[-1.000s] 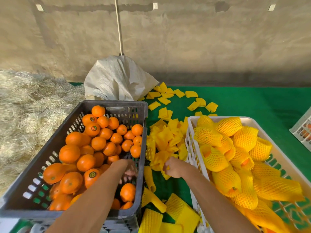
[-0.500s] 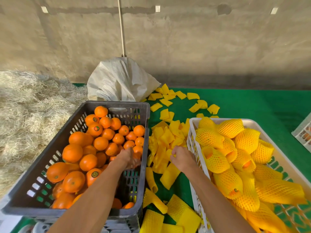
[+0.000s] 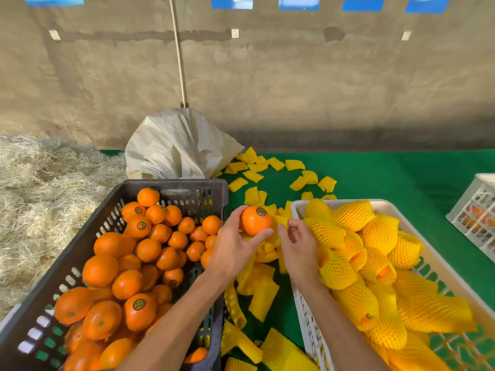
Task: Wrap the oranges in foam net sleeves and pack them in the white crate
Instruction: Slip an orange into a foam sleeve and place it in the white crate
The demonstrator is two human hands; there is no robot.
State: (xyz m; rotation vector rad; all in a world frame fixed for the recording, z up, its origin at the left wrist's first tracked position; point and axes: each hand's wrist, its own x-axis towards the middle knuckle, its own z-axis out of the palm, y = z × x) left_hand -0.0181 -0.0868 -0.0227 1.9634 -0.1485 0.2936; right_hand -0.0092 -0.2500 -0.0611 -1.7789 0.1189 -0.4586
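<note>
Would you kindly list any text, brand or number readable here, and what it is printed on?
No text is readable.
Round sticker on the bare orange held by the left hand: too small.
Stickers on oranges in the dark plastic crate: blurred.
Blue wall signs: cut off.

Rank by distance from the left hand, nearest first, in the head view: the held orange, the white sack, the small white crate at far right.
1. Held orange, in the left hand.
2. White sack, behind the dark crate.
3. Small white crate, far right edge.
</note>
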